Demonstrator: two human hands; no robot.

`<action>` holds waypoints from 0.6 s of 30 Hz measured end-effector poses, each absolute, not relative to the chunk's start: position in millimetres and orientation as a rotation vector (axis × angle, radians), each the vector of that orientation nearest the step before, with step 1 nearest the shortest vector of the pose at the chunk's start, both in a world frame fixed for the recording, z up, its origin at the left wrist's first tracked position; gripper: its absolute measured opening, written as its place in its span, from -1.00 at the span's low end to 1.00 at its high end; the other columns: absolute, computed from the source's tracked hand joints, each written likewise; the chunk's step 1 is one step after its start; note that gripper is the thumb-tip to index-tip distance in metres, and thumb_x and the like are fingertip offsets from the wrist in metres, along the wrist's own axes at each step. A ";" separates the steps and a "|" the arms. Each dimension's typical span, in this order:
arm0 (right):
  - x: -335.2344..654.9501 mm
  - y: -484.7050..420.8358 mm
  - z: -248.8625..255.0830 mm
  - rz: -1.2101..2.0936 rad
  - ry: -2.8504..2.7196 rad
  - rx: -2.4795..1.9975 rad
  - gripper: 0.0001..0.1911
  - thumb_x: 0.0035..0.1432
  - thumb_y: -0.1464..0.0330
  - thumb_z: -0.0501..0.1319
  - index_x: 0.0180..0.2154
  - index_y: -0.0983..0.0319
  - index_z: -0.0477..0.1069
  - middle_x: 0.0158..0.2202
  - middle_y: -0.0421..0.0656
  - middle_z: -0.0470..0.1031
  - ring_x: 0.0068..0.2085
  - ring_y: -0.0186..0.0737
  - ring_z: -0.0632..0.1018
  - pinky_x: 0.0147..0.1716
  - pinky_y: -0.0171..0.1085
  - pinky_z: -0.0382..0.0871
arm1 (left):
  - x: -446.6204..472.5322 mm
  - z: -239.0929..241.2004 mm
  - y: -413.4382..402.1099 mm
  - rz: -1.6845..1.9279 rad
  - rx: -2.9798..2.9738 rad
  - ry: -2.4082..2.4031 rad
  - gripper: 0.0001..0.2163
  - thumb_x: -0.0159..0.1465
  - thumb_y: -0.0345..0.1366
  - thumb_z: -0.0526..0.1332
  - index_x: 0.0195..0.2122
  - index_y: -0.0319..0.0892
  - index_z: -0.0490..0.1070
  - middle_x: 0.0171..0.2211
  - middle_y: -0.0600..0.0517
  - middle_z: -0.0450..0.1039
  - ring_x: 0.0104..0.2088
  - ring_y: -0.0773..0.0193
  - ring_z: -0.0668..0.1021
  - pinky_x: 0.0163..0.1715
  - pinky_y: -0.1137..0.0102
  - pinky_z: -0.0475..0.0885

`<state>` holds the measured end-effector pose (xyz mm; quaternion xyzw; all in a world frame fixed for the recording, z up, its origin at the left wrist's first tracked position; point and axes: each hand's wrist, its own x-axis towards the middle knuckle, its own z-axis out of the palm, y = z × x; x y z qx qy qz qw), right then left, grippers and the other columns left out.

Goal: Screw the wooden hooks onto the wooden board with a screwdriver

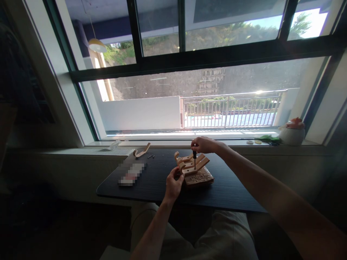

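A brown textured block (200,179) lies on the dark table, with several pale wooden hooks (199,165) side by side on top of it. My right hand (202,144) is closed around the handle of a screwdriver (194,159). The screwdriver stands upright, its tip down at the nearest hook. At that hook's curled left end, my left hand (175,183) grips with thumb and fingers. Part of the left fingers is hidden behind the hook.
Another wooden hook (141,150) and a few small screws (151,156) lie on the table's (159,180) far left. A pixelated flat item (132,174) is nearer. A white pot (292,135) and green leaves (267,139) sit on the right sill, below the window.
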<state>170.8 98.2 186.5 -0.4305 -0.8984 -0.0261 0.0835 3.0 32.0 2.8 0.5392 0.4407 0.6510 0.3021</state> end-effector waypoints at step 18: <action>170.7 98.2 187.7 -0.130 -2.675 -1.290 -0.70 0.11 0.22 0.11 -0.25 0.20 0.54 -0.36 -0.13 0.56 -0.42 -0.31 0.47 -0.49 -0.37 0.14 | 2.2 0.9 33.3 1.721 1.446 1.185 -0.72 0.07 -0.34 0.26 -0.15 -0.21 0.43 -0.22 -0.05 0.52 -0.27 0.26 0.53 -0.24 0.39 0.43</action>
